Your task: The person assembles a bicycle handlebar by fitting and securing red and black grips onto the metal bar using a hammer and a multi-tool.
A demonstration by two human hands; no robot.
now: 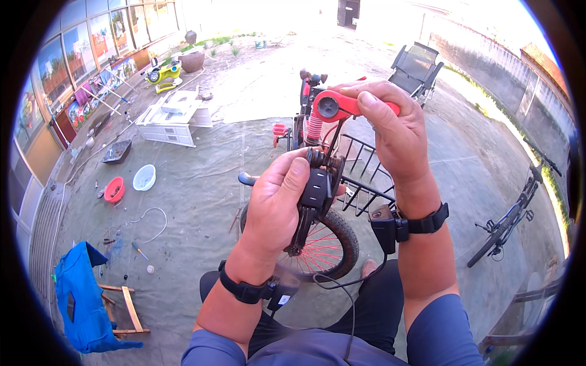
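Note:
A small bicycle stands before me, its front wheel (pixel 323 241) with red spokes close to my legs. My left hand (pixel 278 198) is closed round the bicycle's black front part (pixel 315 189), above the wheel. Dark stacked rings (pixel 323 160) show just past its fingertips. Higher up, my right hand (pixel 397 122) grips a red arm-shaped part (pixel 348 106) with a round, dark, hollow end, which faces me. The lower end of the red part is hidden by my palm. A ribbed red sleeve (pixel 314 127) sits just below the round end.
Right of the wheel is a black wire basket (pixel 369 177). A folding chair (pixel 417 68) stands far right, another bicycle (pixel 513 213) at right. Left are a white basin (pixel 144 177), a red basin (pixel 114 190), tools (pixel 139 250) and a blue cloth (pixel 85 299). Cables (pixel 351 283) hang from my wrist straps.

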